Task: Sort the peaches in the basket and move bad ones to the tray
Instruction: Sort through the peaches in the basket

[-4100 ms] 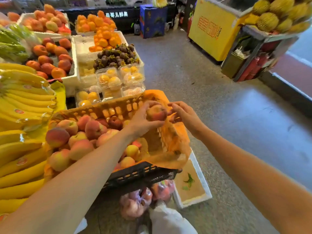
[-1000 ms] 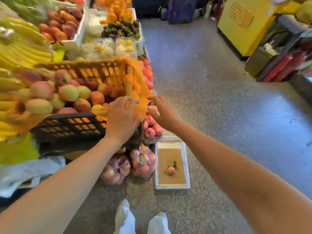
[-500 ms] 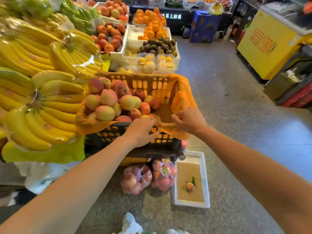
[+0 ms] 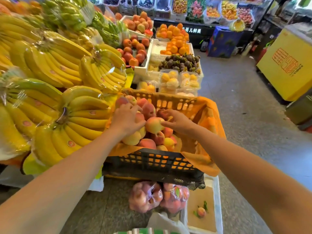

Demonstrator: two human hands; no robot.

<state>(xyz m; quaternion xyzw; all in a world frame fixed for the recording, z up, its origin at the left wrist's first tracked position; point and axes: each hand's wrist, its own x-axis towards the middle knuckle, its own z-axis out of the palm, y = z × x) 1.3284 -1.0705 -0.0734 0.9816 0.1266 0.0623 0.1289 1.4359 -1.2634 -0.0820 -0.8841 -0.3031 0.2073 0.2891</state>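
A slotted crate basket (image 4: 152, 162) with an orange lining holds a heap of peaches (image 4: 157, 137). My left hand (image 4: 126, 119) lies spread over the left side of the heap, its fingertips against a pale pink-yellow peach (image 4: 153, 124) on top. My right hand (image 4: 179, 122) comes in from the right, its fingers apart and touching the same peach and a dark red one behind it. Neither hand has lifted a peach. On the floor at lower right, the white foam tray (image 4: 217, 200) holds one small peach with leaves (image 4: 201, 211).
Wrapped banana bunches (image 4: 67, 115) crowd the basket's left side. Clear boxes of yellow fruit (image 4: 179, 80) stand just behind it. Two bags of peaches (image 4: 145, 198) hang under its front. A yellow cabinet (image 4: 287, 68) stands across the grey floor aisle.
Both hands left the basket's front rim and lining and reached onto the peach heap. The view has tilted upward. The single peach in the tray has not moved.
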